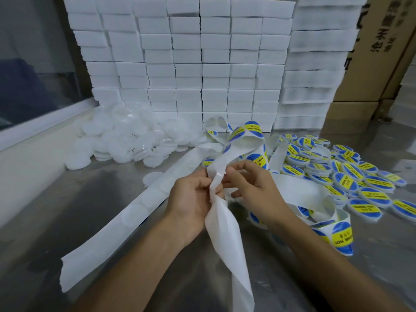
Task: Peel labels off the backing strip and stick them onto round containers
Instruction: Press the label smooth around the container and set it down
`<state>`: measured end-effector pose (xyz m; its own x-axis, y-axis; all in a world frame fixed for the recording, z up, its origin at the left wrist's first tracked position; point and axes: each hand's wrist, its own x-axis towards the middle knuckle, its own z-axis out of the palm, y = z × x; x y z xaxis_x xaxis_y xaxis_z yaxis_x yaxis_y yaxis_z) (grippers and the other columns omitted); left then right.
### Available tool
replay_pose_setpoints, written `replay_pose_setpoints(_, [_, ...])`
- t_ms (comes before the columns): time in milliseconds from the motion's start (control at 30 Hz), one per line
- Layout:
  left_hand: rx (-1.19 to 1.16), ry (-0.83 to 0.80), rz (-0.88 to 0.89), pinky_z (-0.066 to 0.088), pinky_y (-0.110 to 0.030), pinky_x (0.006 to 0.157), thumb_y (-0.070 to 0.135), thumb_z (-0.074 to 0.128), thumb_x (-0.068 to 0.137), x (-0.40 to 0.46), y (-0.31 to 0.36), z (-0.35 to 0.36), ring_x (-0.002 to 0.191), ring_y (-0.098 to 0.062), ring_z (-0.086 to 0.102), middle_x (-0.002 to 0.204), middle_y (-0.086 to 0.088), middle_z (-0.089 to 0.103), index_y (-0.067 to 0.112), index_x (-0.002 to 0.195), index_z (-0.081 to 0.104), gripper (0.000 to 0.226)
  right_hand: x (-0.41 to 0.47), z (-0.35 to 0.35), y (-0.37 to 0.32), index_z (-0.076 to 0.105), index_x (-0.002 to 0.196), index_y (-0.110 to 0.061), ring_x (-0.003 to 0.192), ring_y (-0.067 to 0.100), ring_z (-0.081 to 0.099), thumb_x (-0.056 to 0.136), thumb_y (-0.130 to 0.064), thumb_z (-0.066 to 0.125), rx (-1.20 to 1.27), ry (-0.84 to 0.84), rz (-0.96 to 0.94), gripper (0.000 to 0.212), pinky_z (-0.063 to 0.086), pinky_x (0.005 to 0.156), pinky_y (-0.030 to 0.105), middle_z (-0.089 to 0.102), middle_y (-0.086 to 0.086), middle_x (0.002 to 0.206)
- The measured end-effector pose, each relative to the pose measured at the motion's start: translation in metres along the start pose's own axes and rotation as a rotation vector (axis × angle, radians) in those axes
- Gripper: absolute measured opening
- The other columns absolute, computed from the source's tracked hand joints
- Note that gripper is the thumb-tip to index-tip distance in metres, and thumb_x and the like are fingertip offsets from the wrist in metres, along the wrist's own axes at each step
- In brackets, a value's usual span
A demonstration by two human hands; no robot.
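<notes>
A long white backing strip (227,233) twists up from the table's front edge to my hands at the centre. My left hand (191,199) grips the strip from the left. My right hand (249,183) pinches it at the top, fingertips against the left hand's. Beyond the hands the strip loops on, carrying round blue-and-yellow labels (253,129). A heap of bare white round containers (126,138) lies at the back left. Labelled containers (351,174) spread over the right side. One bare white lid (152,177) lies alone just left of my hands.
An emptied stretch of white backing (126,219) runs diagonally across the steel table (67,203) to the front left. White foam blocks (202,64) form a wall at the back. Cardboard boxes (378,52) stand at the right, a window ledge (29,140) at the left.
</notes>
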<state>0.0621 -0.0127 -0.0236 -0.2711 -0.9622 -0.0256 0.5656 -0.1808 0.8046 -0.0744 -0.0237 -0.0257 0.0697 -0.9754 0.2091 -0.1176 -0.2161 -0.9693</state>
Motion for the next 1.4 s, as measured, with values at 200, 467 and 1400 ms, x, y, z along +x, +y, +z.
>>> replay_pose_setpoints(200, [0.135, 0.045, -0.104, 0.026, -0.025, 0.048, 0.046, 0.068, 0.08, -0.001, -0.003, 0.0, 0.042, -0.011, 0.025, 0.047, 0.002, 0.028, 0.018, 0.079, 0.057, 0.03, -0.002, 0.0, -0.008, 0.068, 0.103, -0.007, 0.086, 0.011, 0.071, 0.089, -0.013, 0.068, 0.156, 0.041, 0.003, 0.015, 0.055, 0.069, 0.02, 0.076, 0.002, 0.093])
replay_pose_setpoints(467, [0.544, 0.338, 0.268, 0.05, -0.035, 0.066, 0.025, 0.06, 0.093, 0.008, -0.009, -0.007, 0.063, -0.02, 0.06, 0.067, 0.003, 0.067, 0.029, 0.08, 0.072, 0.018, 0.0, 0.002, -0.002, 0.071, 0.093, -0.01, 0.066, 0.004, 0.064, 0.084, -0.004, 0.073, 0.152, 0.089, -0.049, 0.011, 0.051, 0.057, 0.017, 0.073, -0.002, 0.076])
replay_pose_setpoints(1400, [0.354, 0.165, 0.191, 0.055, -0.031, 0.068, 0.013, 0.057, 0.092, 0.003, -0.002, -0.002, 0.085, -0.023, 0.069, 0.098, -0.012, 0.073, 0.005, 0.1, 0.072, 0.018, 0.002, -0.005, -0.003, 0.075, 0.101, -0.024, 0.069, 0.035, 0.05, 0.082, -0.013, 0.077, 0.037, 0.098, -0.226, 0.023, 0.048, 0.067, 0.033, 0.07, 0.008, 0.099])
